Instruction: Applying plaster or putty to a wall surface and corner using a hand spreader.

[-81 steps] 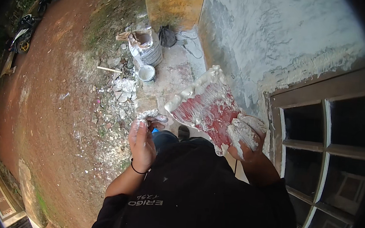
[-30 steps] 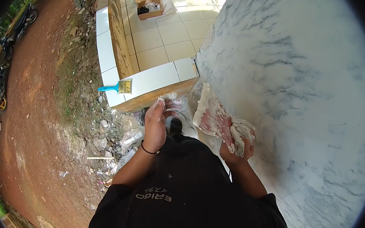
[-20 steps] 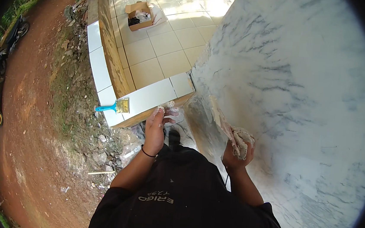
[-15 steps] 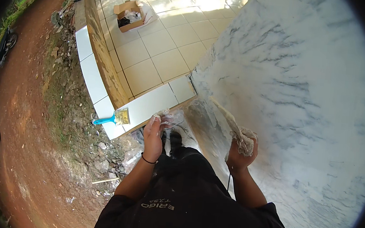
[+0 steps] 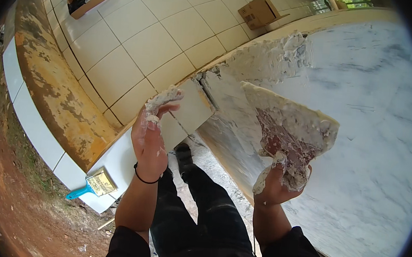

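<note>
My right hand grips a broad putty knife whose wide blade is smeared with off-white putty. The blade is raised over the white-and-grey streaked wall panel; contact between them cannot be told. My left hand is held up above the white tiled ledge, fingers stretched out and coated with putty. Putty also cakes the thumb and fingers of my right hand. A flat paintbrush with a blue handle lies on the ledge, left of my left wrist.
An open cardboard box with plastic bags stands on the cream tiled floor. Another cardboard box sits farther right. A low, stained yellow wall runs along the left, with reddish dirt ground beyond. Rough putty covers the panel's top edge.
The view has shifted right and closer to the panel. My right hand has raised the putty knife and turned its broad face into view. My left hand has come up, fingers extended.
</note>
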### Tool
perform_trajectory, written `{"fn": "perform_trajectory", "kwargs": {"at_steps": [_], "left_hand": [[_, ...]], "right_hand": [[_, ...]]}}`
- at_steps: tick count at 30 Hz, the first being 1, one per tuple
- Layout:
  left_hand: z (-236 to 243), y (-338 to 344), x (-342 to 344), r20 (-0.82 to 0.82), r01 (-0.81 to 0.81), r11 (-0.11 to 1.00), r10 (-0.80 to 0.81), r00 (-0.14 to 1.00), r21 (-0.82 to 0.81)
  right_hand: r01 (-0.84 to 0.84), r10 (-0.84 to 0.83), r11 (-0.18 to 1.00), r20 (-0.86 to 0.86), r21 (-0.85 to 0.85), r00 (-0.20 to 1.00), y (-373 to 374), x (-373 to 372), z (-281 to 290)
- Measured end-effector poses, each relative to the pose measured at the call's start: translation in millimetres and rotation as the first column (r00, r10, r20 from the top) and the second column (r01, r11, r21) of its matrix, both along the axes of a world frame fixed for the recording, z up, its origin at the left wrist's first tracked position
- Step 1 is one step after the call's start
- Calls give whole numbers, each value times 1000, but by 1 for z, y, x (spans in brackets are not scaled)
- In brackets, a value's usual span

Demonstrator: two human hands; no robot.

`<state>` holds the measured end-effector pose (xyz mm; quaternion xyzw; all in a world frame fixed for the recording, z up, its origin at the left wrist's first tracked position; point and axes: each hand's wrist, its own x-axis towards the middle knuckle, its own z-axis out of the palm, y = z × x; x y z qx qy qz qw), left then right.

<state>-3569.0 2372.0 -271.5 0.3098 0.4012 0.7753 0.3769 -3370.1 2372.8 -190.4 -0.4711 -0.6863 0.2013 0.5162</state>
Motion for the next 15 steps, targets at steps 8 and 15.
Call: {"fn": "perform_trajectory", "kwargs": {"at_steps": [8,15], "left_hand": [[-9,78,14,22,31,992,-34,999,122],[-5,107,17,67,106,987,-115,991,117]], "right_hand": [[-30,-14,988,288,149,957,21,-4,-19],[-20,17,999,72,45,997,30,-19,-26]]}}
